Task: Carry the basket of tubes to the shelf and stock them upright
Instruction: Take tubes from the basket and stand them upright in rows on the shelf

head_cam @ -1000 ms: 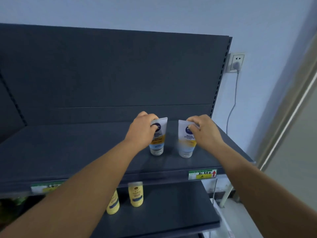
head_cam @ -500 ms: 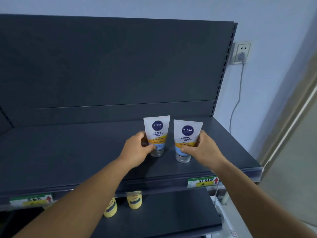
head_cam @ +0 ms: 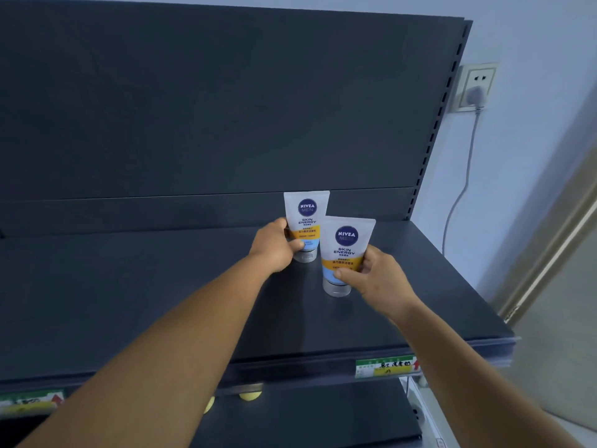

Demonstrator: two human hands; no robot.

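Two white tubes with blue round logos and orange bands stand cap-down on the dark grey shelf (head_cam: 129, 286). My left hand (head_cam: 274, 247) grips the lower part of the far tube (head_cam: 307, 218), which stands upright on its silver cap. My right hand (head_cam: 378, 279) grips the near tube (head_cam: 345, 247) around its lower half; this tube sits closer to the shelf's front and leans slightly right. The two tubes overlap in view. No basket is in view.
The shelf's back panel (head_cam: 226, 108) rises behind the tubes. A price label (head_cam: 384, 367) sticks on the shelf's front edge, another at far left. Yellow bottle tops (head_cam: 248, 396) peek out on the lower shelf. A wall socket (head_cam: 475, 88) with a cable is at right.
My right hand has drawn its tube toward the front of the shelf, away from the far tube. My left hand stays on the far tube. The camera has moved closer.
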